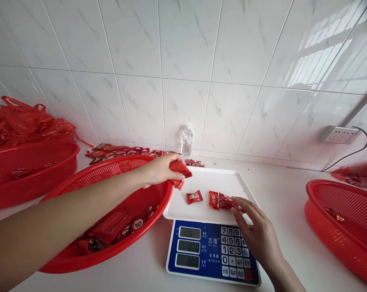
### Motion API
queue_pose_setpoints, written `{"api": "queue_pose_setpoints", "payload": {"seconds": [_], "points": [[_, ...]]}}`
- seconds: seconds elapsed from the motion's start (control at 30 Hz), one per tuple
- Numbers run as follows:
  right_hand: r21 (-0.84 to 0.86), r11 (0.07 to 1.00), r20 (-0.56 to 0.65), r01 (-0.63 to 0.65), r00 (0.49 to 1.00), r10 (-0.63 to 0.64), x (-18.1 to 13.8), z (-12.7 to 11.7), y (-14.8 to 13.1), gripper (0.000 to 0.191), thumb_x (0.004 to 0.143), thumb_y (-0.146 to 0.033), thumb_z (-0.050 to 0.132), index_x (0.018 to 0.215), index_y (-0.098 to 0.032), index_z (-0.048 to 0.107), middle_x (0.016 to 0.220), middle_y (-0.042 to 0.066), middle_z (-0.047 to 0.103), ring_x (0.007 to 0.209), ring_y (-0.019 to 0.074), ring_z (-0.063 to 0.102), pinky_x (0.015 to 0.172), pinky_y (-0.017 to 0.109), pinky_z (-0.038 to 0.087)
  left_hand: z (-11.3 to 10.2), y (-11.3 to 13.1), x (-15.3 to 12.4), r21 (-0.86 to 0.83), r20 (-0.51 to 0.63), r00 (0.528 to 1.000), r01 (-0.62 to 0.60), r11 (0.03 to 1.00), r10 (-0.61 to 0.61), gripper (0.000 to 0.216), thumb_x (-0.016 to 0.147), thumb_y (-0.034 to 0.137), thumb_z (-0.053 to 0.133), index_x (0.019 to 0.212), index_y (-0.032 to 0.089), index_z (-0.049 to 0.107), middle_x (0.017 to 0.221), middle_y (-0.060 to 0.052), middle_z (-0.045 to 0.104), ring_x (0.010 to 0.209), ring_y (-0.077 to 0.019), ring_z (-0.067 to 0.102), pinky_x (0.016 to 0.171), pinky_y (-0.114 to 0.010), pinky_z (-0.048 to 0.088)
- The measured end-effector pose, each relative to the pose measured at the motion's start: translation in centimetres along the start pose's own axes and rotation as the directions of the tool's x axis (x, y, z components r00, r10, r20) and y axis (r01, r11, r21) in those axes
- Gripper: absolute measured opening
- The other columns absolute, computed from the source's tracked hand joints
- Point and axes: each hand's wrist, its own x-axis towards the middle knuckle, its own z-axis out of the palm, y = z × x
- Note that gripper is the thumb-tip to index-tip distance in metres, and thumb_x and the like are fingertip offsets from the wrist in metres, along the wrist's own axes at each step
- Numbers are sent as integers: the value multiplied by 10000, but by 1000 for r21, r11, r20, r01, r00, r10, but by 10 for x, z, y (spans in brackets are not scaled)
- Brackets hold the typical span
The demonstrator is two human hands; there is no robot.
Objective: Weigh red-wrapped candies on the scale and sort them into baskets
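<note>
My left hand (167, 168) is closed around some red candy packets (180, 169), held above the left edge of the white scale tray (222, 178). On the tray, my right hand (253, 223) has its fingers closed at the right end of a dark red candy packet (227, 200), which lies against a brighter red packet (214, 199). A single small red packet (194, 197) lies to the left of these. The blue scale (212, 253) has its displays and keypad facing me. Under my left forearm stands a red basket (163, 202) with several red packets (113, 227) inside.
Several candy packets (110, 151) line the wall behind the basket. A clear plastic bottle (187, 142) stands behind the tray. Other red baskets (50, 162) flank both sides, with red plastic bags (25, 121) at left. A power socket (341, 135) and cable are at right.
</note>
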Motion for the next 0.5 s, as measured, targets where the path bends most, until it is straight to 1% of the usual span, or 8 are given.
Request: {"api": "queue_pose_setpoints", "payload": {"seconds": [0.07,0.1,0.17,0.23,0.3,0.37,0.43,0.5], "points": [[1,1000,-4,3,1000,-3,1,0,0,272,931,-370,507,1152,-287,641,1145,50,632,1028,201,611,463,175,569,22,3,10,-35,116,993,-1,999,5,417,694,308,730,1057,190,563,998,-68,687,873,-211,657,760,-325,509],[-2,1000,-6,6,1000,-6,1,1,1,273,932,-371,504,1148,-280,643,1139,54,634,1021,200,612,460,175,567,32,4,15,-8,173,985,-5,1000,6,469,708,340,724,1116,189,550,1034,-84,678,911,-224,651,787,-339,505],[-13,1000,-8,16,1000,-16,3,1,2,278,936,-373,494,1143,-267,647,1130,62,639,998,199,620,451,177,561,46,2,24,125,246,969,-52,991,20,606,737,432,697,1255,194,493,1180,-121,624,1065,-265,599,884,-374,472],[-38,999,-9,32,999,-32,4,1,3,286,941,-379,482,1142,-260,647,1128,67,643,977,199,630,450,186,559,53,0,30,291,269,961,-138,947,57,700,772,488,648,1361,190,416,1370,-155,486,1249,-302,465,1004,-411,393],[-72,996,-8,45,999,-46,5,2,4,295,945,-382,470,1144,-255,647,1124,70,648,975,205,637,473,206,568,56,-5,34,419,297,951,-216,882,92,705,793,468,625,1389,166,399,1464,-167,369,1338,-316,352,1072,-424,320],[-105,993,6,60,998,-60,5,2,5,302,951,-378,457,1157,-254,639,1121,70,654,1002,217,635,533,242,591,58,-11,36,481,385,918,-289,828,97,650,809,440,609,1369,158,440,1451,-161,396,1340,-315,351,1086,-424,306],[-130,988,38,87,996,-82,5,3,7,307,958,-370,446,1178,-254,626,1131,68,656,1040,231,624,631,298,612,62,-19,37,498,464,882,-335,800,81,611,832,457,577,1366,184,461,1435,-143,432,1343,-325,353,1092,-448,297],[-152,980,70,125,991,-115,4,4,9,312,963,-367,437,1193,-252,614,1149,64,656,1071,238,613,735,355,610,69,-26,38,511,463,883,-332,793,71,580,879,472,508,1393,212,437,1471,-130,398,1371,-340,309,1106,-492,261]]}}
